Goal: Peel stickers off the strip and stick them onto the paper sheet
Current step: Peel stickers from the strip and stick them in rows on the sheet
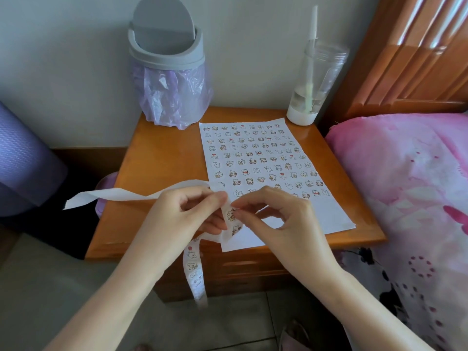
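Fingers (247, 200) of the right hand (278, 219) are pinching a sticker (231, 215) on the strip (193, 264) that the left hand (182, 214) is gripping; the sheet (326, 214) is lying just beyond.

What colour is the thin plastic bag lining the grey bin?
The plastic bag is pale translucent purple; head view.

**One head-worn view, angled down**

A single wide-angle camera on the person's head looks forward and down, close above the nightstand's (162, 158) near edge. The paper sheet (326, 211) lies mid-frame, and the wall (76, 59) behind the far edge fills the top.
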The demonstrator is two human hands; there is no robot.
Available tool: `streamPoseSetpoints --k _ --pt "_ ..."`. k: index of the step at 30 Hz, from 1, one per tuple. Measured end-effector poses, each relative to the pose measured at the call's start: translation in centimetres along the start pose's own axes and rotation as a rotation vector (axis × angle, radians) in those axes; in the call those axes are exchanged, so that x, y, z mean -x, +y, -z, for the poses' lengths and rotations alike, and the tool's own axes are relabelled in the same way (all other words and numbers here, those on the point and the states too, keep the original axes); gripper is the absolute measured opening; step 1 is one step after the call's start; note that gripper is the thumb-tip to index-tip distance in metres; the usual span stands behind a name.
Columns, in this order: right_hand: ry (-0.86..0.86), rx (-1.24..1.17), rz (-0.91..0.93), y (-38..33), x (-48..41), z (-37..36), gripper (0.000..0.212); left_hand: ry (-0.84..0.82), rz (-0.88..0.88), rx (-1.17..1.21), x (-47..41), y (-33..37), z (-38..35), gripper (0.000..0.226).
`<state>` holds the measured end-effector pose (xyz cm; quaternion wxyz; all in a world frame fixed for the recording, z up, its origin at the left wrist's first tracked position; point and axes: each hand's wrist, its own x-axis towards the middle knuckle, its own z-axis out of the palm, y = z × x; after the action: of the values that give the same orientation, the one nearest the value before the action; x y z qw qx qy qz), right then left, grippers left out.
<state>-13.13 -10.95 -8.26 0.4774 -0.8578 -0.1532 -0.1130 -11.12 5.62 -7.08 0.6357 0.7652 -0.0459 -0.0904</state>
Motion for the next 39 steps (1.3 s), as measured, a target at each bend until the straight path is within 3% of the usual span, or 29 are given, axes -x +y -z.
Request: streamPoseSetpoints --k 15,27,32,39 --pt "0.003 0.017 0.05 0.0 0.0 -0.2 0.012 0.047 0.029 -0.026 -0.1 -0.3 -0.2 0.022" --pt "-0.05 -0.214 -0.251 -0.3 -1.6 3.9 0.005 0.156 -0.09 -0.304 -0.2 -1.0 0.0 0.023" --pt "-0.047 -0.04 -0.498 2.3 -2.4 7.5 0.004 0.146 -0.124 -0.367 -0.2 -1.6 0.0 0.022" --pt "-0.147 0.076 -0.592 4.4 -2.3 8.2 0.005 0.091 -0.116 -0.428 -0.5 -2.1 -0.2 0.019"
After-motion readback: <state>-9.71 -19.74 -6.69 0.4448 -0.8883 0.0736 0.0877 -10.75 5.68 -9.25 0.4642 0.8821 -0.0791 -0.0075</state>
